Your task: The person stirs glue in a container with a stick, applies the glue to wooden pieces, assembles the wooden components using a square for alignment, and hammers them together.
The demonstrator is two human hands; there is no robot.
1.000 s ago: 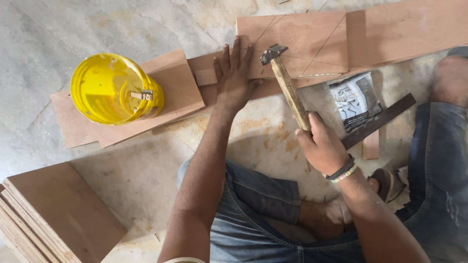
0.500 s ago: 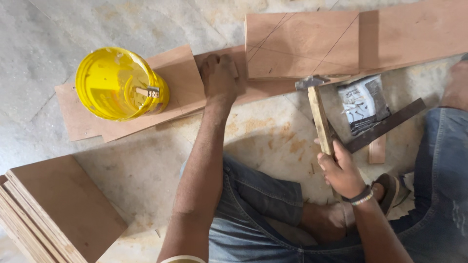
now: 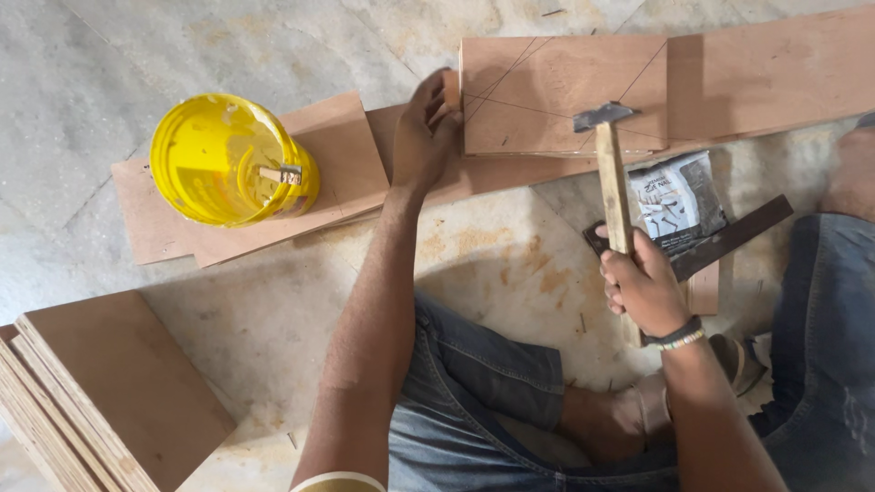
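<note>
Hammer [image 3: 612,173]: one, wooden handle, metal head over the marked board [image 3: 563,94], which lies on the floor [image 3: 228,301].
Right hand [image 3: 645,290]: grip closed fully round the lower handle.
Left hand [image 3: 425,135]: fingers curled at the marked board's left edge; whether they pinch a nail cannot be told.
Step, as judged: nailing at the board's edge, hammer poised between blows.
Next move, as judged: calls for a square blow clear of the left fingers.
Yellow bucket [image 3: 232,161]: one, standing on loose boards [image 3: 342,164], left.
Board stack [image 3: 100,392]: one, lower left.
Packet [image 3: 676,202]: one, beside the handle.
Metal square [image 3: 729,239]: one, under the packet.
</note>
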